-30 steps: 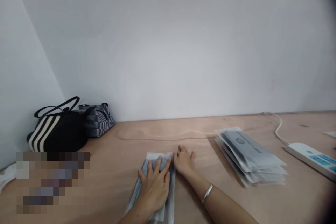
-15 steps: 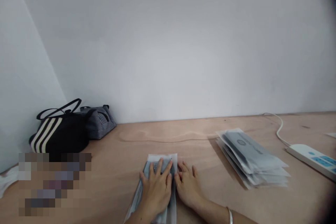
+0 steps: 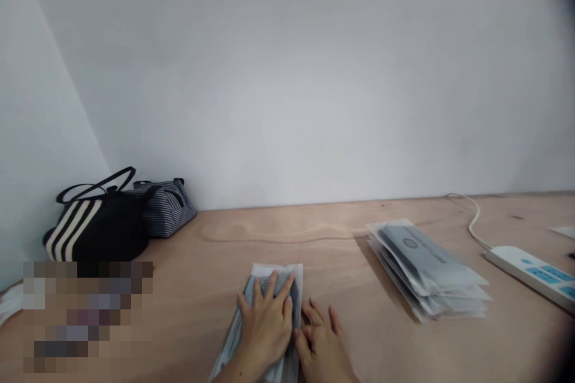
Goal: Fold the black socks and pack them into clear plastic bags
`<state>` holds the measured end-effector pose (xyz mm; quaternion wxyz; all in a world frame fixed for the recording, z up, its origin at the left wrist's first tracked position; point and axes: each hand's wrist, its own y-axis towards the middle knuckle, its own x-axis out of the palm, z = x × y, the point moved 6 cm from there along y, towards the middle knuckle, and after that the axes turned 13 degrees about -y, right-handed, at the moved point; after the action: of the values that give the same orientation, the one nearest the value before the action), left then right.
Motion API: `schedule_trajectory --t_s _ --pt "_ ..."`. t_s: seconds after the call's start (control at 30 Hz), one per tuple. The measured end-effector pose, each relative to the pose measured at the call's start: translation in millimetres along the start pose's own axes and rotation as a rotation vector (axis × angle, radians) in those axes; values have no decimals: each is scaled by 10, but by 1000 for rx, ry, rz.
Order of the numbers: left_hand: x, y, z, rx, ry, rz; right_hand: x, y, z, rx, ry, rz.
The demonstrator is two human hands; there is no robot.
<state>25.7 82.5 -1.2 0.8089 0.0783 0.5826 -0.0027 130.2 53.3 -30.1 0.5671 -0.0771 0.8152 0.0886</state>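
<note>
Still pinning packet (image 3: 279,272) with flat, spread left hand (image 3: 267,326). Sliding open right hand (image 3: 321,341) (holding nothing) back along packet's right edge over last 1 s; likely finishing smoothing pass.

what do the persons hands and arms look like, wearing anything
Both hands are bare: no gloves, and no rings that I can make out on the left hand or the right hand. No sleeve reaches the little of the wrists that shows. The picture's lower edge cuts off the forearms, so anything worn further up is out of view.
</note>
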Motion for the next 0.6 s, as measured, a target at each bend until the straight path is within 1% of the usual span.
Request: schedule_trajectory --t_s 0.2,0.37,0.5,0.53,0.6 --pt "1 6 1 -10 -9 1 125 -133 -7 -81 -24 -65" --pt "-16 -1 20 -24 -19 -24 207 -175 -15 -84 -31 -133" --pt "-35 -2 37 -30 5 -6 254 -232 -15 -104 -9 -209" --pt "-41 -2 38 -32 9 -2 223 -242 -11 -118 20 -195" --pt "-48 1 39 -33 9 -2 93 -226 16 -136 102 -108"
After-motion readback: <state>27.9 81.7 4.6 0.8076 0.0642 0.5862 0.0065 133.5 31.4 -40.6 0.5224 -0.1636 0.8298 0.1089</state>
